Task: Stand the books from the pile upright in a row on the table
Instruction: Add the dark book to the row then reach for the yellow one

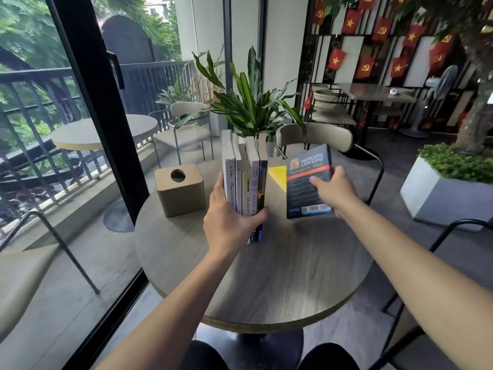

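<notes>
Several books stand upright in a row (246, 180) near the middle of the round wooden table (280, 276), spines toward me. My left hand (229, 217) clasps the row from the front, fingers on its left side and thumb on its right. My right hand (333, 190) holds a dark blue book (308, 182) upright and slightly tilted, just right of the row with a gap between them. A yellow book (277, 176) lies flat on the table behind that gap, partly hidden by the blue book.
A tan tissue box (180, 189) sits on the table left of the row. A potted plant (253, 108) and a beige chair (320, 136) stand behind the table. A glass door frame (106, 145) runs along the left; a black chair (440, 263) is at right.
</notes>
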Available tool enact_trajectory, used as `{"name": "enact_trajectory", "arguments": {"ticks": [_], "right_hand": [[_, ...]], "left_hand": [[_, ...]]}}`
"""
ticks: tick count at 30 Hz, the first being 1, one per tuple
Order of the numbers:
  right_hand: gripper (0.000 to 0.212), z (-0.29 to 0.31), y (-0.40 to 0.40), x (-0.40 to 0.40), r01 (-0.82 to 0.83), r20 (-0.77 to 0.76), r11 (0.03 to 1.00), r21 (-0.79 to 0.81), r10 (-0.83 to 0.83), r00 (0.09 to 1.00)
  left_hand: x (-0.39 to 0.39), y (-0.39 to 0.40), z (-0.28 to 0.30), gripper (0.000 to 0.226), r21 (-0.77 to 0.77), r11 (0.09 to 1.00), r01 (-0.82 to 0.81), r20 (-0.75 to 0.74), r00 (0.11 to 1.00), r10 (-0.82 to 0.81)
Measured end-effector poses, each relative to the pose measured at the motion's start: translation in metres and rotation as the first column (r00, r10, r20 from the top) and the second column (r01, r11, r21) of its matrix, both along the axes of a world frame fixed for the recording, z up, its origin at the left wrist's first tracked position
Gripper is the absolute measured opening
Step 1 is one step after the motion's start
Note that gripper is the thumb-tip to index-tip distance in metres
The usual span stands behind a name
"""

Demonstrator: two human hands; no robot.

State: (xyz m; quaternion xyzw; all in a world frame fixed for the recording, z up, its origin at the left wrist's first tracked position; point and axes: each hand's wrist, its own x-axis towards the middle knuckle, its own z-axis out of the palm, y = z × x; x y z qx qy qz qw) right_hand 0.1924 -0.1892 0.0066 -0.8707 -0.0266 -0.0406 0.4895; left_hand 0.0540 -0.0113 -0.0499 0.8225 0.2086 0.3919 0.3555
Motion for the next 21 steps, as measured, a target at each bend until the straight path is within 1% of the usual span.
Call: {"name": "enact_trajectory", "arguments": {"ticks": [2, 3, 7, 9, 14, 18, 21], "right_hand": [[0.033, 0.002, 0.012, -0.017, -0.056, 0.101, 0.995, 0.077, 0.048, 0.994], [0.032, 0.001, 0.019, -0.024, -0.087, 0.135, 0.990, 0.113, 0.071, 0.988], [0.038, -0.011, 0.043, -0.047, -0.207, 0.304, 0.963, 0.170, 0.149, 0.941], [0.043, -0.025, 0.051, -0.053, -0.283, 0.355, 0.939, 0.194, 0.202, 0.913], [0.051, -0.046, 0.063, -0.067, -0.428, 0.334, 0.857, 0.287, 0.330, 0.883], [0.046, -0.046, 0.065, -0.074, -0.479, 0.328, 0.797, 0.368, 0.371, 0.869], [0.046, -0.048, 0.060, -0.078, -0.529, 0.337, 0.769, 0.359, 0.422, 0.842]], "left_hand": [[0.000, 0.001, 0.000, 0.113, 0.001, 1.000, 0.003, 0.005, 1.000, -0.003], [0.000, 0.002, 0.000, 0.116, 0.000, 1.000, 0.005, 0.006, 1.000, -0.005], [-0.001, 0.006, 0.002, 0.125, 0.012, 1.000, 0.018, 0.014, 1.000, -0.018], [-0.001, 0.006, 0.003, 0.127, 0.017, 1.000, 0.013, 0.023, 1.000, -0.013], [-0.001, 0.004, 0.003, 0.127, 0.026, 0.999, 0.021, 0.039, 0.999, -0.022], [0.001, 0.004, 0.003, 0.129, 0.017, 1.000, 0.021, 0.026, 0.999, -0.022], [0.003, 0.005, 0.003, 0.129, 0.015, 1.000, 0.016, 0.021, 1.000, -0.017]]}}
